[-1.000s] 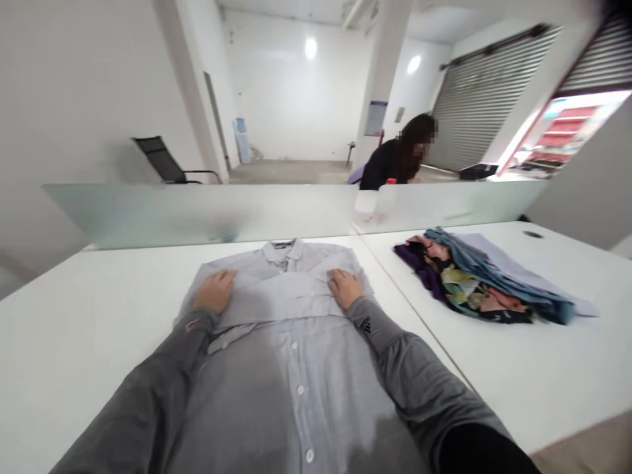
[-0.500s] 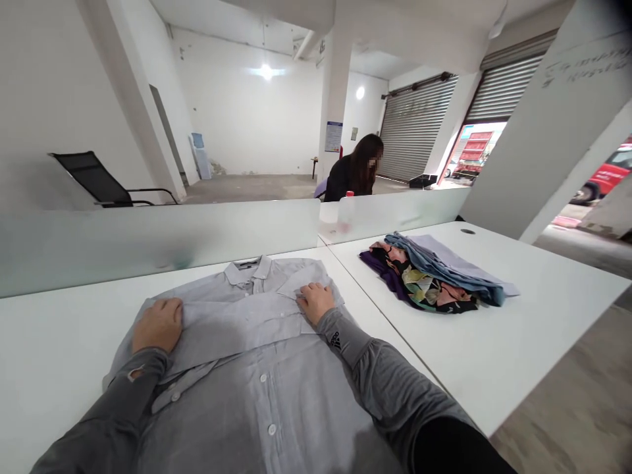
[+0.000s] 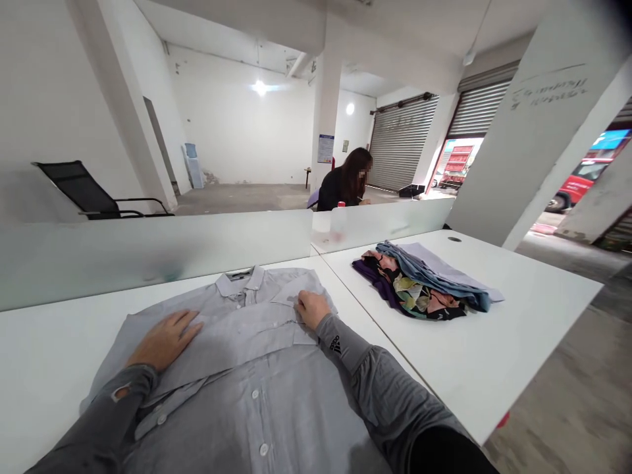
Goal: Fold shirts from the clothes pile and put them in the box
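Observation:
A grey button-up shirt (image 3: 291, 388) lies front up on the white table, its collar at the far end and its sleeves folded across the chest. My left hand (image 3: 165, 339) rests flat on the shirt's left side, fingers stretched and slightly apart. On the other side, near the shoulder, my right hand (image 3: 313, 310) has its fingers curled in a pinch on the shirt fabric; the fingertips are partly hidden. Both forearms wear grey sleeves and lie over the shirt's lower edges.
To the right, a pile of folded clothes (image 3: 419, 280) in floral, blue and lilac sits on the adjoining white table (image 3: 518, 316). A frosted divider (image 3: 237, 240) runs along the back. Beyond it are a person (image 3: 340, 184) and a black chair (image 3: 83, 191).
My left hand has slid inward over the shirt and its fingers have straightened. My right hand's fingers have drawn together into a pinch. The camera view has shifted slightly.

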A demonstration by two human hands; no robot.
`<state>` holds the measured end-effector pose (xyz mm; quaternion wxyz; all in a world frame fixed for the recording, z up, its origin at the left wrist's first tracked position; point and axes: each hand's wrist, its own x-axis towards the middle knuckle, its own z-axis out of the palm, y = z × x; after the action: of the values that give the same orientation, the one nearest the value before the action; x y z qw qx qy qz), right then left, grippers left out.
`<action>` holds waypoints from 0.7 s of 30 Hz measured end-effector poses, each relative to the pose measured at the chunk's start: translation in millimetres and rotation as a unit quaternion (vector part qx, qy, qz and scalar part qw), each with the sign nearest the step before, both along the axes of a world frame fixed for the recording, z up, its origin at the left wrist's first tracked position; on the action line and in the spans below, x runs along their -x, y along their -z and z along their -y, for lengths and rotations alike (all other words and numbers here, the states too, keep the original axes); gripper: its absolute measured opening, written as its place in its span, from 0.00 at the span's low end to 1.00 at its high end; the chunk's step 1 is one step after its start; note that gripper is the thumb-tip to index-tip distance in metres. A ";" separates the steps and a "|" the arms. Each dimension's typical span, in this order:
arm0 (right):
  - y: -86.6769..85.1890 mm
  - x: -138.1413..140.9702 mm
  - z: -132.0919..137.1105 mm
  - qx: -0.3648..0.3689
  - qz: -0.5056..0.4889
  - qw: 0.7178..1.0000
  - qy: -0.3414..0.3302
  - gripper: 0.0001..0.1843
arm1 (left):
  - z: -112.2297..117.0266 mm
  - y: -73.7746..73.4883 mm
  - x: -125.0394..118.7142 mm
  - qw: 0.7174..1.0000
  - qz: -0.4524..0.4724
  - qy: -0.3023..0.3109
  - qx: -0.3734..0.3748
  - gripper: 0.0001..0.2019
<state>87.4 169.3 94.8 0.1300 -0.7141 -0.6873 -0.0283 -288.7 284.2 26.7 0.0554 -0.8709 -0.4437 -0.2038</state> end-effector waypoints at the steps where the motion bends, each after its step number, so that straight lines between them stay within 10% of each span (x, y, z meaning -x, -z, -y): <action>1: 0.3 -1.1 -0.8 -0.001 -0.001 1.000 0.010 0.10 | 0.6 0.8 -1.3 1.000 -0.011 -0.012 0.011 0.20; 7: -3.7 -18.7 -5.5 0.023 -0.001 0.999 0.045 0.09 | 16.7 -15.4 -13.5 0.986 -0.045 -0.126 0.097 0.27; 12: -7.5 -9.7 -1.2 -0.085 0.022 0.996 0.017 0.19 | 27.0 -35.3 -17.6 0.985 0.006 -0.168 0.023 0.24; 16: 10.6 11.5 6.0 -0.013 0.052 0.991 -0.123 0.33 | 48.6 -35.5 -22.8 0.994 0.009 -0.111 0.014 0.26; 21: 28.5 15.6 4.1 0.057 0.061 0.986 -0.146 0.35 | 72.8 -23.2 -30.2 0.985 -0.062 -0.089 0.131 0.31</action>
<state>71.8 165.2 66.3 0.0495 -0.6093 -0.7913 -0.0133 -258.5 211.5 49.9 -0.0138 -0.8387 -0.5380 -0.0833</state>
